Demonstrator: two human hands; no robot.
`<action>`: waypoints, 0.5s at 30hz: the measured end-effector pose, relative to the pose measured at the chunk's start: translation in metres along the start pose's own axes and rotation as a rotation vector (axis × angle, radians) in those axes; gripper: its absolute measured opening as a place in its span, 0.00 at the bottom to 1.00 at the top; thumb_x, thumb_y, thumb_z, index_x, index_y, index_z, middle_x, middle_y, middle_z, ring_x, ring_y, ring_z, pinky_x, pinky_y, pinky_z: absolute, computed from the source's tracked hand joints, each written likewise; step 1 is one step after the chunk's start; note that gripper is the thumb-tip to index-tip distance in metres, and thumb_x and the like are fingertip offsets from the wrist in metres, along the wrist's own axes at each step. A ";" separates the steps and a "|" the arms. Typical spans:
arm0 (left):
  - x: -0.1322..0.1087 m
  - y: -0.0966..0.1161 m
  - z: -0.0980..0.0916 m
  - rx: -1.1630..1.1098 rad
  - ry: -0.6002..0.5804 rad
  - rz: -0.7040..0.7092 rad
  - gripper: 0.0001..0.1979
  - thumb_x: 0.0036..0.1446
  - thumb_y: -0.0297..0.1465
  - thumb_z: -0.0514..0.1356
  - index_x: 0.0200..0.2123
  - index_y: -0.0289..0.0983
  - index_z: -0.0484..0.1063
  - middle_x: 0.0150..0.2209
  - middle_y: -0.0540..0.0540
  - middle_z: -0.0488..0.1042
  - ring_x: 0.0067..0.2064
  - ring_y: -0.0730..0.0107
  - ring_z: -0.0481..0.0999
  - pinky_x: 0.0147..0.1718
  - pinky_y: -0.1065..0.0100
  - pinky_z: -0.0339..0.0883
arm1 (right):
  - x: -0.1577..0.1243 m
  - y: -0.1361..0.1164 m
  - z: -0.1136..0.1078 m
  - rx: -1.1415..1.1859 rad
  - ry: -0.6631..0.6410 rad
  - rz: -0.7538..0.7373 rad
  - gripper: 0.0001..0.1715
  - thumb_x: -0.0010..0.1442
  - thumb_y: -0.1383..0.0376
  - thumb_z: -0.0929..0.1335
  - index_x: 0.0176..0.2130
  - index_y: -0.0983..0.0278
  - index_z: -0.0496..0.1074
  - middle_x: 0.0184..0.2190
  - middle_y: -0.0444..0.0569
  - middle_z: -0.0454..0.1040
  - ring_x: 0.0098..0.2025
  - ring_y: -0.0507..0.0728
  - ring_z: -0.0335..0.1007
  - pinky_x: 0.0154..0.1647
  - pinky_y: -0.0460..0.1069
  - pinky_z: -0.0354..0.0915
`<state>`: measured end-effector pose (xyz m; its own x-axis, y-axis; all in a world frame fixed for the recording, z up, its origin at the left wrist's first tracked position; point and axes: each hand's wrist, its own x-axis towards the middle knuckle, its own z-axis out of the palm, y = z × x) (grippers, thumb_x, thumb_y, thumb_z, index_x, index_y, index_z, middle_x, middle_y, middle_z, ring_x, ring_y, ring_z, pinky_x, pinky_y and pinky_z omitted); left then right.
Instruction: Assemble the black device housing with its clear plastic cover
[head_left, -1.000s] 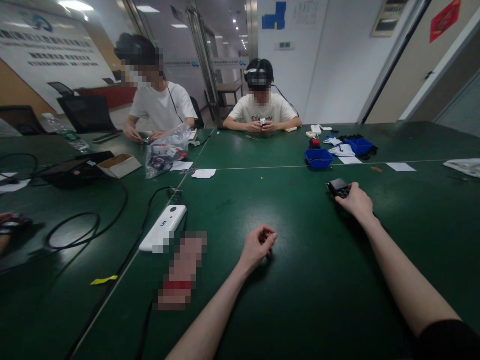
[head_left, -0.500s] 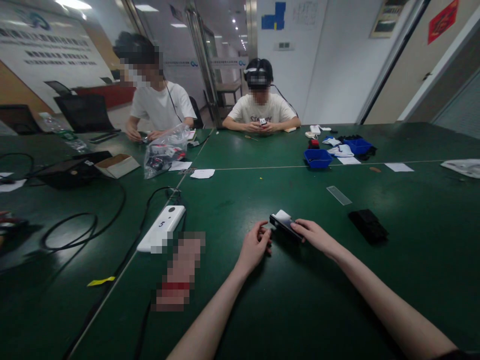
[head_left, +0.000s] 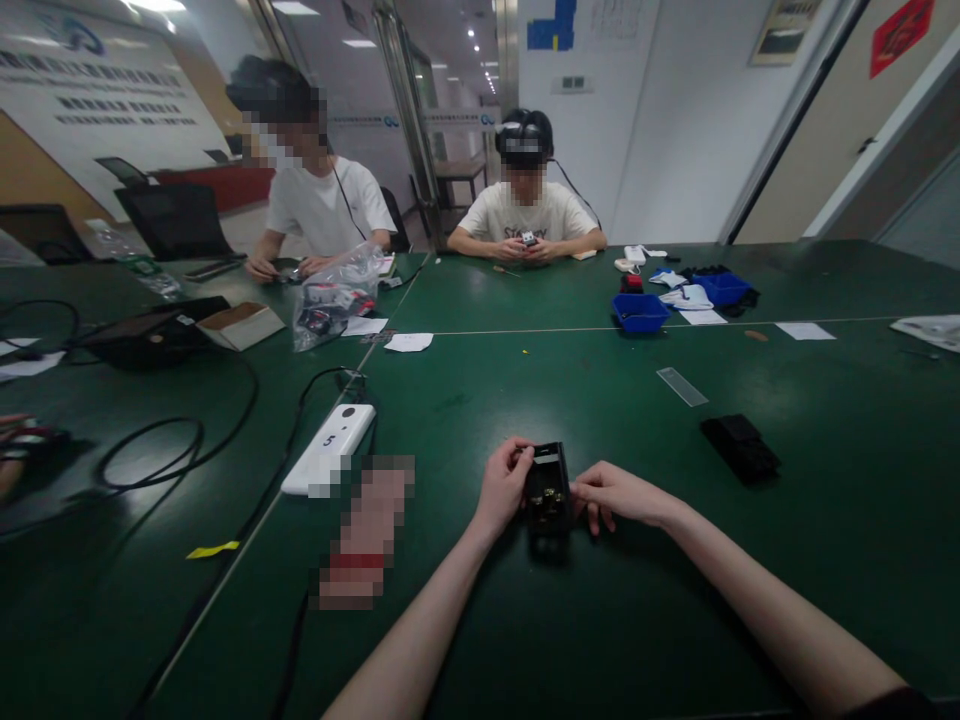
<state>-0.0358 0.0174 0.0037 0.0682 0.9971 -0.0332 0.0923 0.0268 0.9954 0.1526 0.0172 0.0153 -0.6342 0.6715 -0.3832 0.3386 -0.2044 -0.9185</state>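
A small open-faced black box (head_left: 553,468) with gold-coloured metal parts inside is tilted up over the table, its open side towards me. My left hand (head_left: 507,482) is closed on its left edge, thumb at the upper part. At the right edge, my right hand (head_left: 616,492) is closed with thumb and index finger together against the box, while the other fingers hang curled below. A pale strip shows near the top inside the box. What the metal parts are is too small to tell.
A black pouch-like item (head_left: 741,447) and a clear strip (head_left: 682,387) lie to the right. On the left are a white power bank marked 5 (head_left: 330,448), black cables and a yellow strip (head_left: 213,550). Blue trays (head_left: 640,313) stand further back. Two people sit across the green table (head_left: 675,620).
The black box has turned from lying slanted in my right hand to upright, with its open inside facing me. My left hand has taken hold of its left edge.
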 end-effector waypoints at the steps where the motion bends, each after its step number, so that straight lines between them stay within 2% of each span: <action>1: 0.000 0.000 0.000 0.023 0.000 0.020 0.10 0.53 0.36 0.55 0.31 0.34 0.67 0.20 0.54 0.65 0.18 0.79 0.62 0.17 0.76 0.55 | 0.000 0.000 -0.003 -0.032 0.042 0.003 0.25 0.55 0.49 0.63 0.30 0.69 0.72 0.29 0.52 0.76 0.20 0.48 0.68 0.15 0.41 0.56; 4: 0.002 -0.003 0.001 0.097 -0.010 0.059 0.09 0.52 0.35 0.56 0.29 0.33 0.69 0.22 0.51 0.68 0.23 0.76 0.65 0.22 0.75 0.57 | 0.001 0.002 -0.019 -0.133 0.240 -0.010 0.20 0.56 0.53 0.62 0.32 0.68 0.71 0.28 0.50 0.76 0.21 0.49 0.68 0.15 0.42 0.58; 6: 0.002 -0.004 0.001 0.131 -0.016 0.066 0.10 0.53 0.35 0.55 0.30 0.34 0.69 0.21 0.51 0.68 0.23 0.75 0.65 0.22 0.75 0.57 | 0.000 0.006 -0.034 -0.241 0.424 -0.045 0.18 0.57 0.56 0.61 0.33 0.66 0.71 0.28 0.50 0.75 0.24 0.51 0.69 0.19 0.44 0.62; 9: 0.001 -0.004 0.000 0.156 -0.036 0.073 0.10 0.53 0.35 0.55 0.30 0.34 0.69 0.22 0.51 0.69 0.23 0.74 0.66 0.23 0.74 0.57 | -0.001 0.018 -0.059 -0.527 0.787 -0.129 0.16 0.57 0.59 0.60 0.35 0.65 0.72 0.33 0.52 0.75 0.34 0.56 0.71 0.34 0.51 0.67; 11: 0.001 -0.003 0.000 0.161 -0.045 0.074 0.10 0.53 0.35 0.55 0.31 0.34 0.69 0.23 0.50 0.70 0.24 0.74 0.67 0.24 0.74 0.58 | -0.001 0.028 -0.072 -0.755 0.995 -0.147 0.17 0.57 0.62 0.59 0.39 0.66 0.72 0.41 0.56 0.73 0.44 0.60 0.68 0.46 0.55 0.63; 13: 0.001 -0.002 0.000 0.166 -0.045 0.075 0.10 0.54 0.35 0.55 0.31 0.34 0.69 0.24 0.50 0.70 0.25 0.73 0.68 0.24 0.73 0.58 | 0.000 0.035 -0.082 -0.931 1.108 -0.081 0.21 0.57 0.62 0.59 0.46 0.70 0.69 0.48 0.62 0.68 0.53 0.64 0.61 0.52 0.58 0.58; 15: 0.001 -0.002 0.000 0.171 -0.042 0.074 0.10 0.54 0.36 0.55 0.31 0.34 0.69 0.24 0.50 0.70 0.25 0.73 0.68 0.24 0.73 0.59 | 0.003 0.040 -0.090 -1.031 1.147 0.033 0.27 0.58 0.60 0.58 0.51 0.74 0.64 0.53 0.67 0.62 0.57 0.67 0.55 0.53 0.59 0.56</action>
<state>-0.0357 0.0180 0.0018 0.1222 0.9920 0.0326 0.2525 -0.0629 0.9655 0.2270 0.0749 -0.0132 0.0769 0.9438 0.3214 0.9650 0.0106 -0.2620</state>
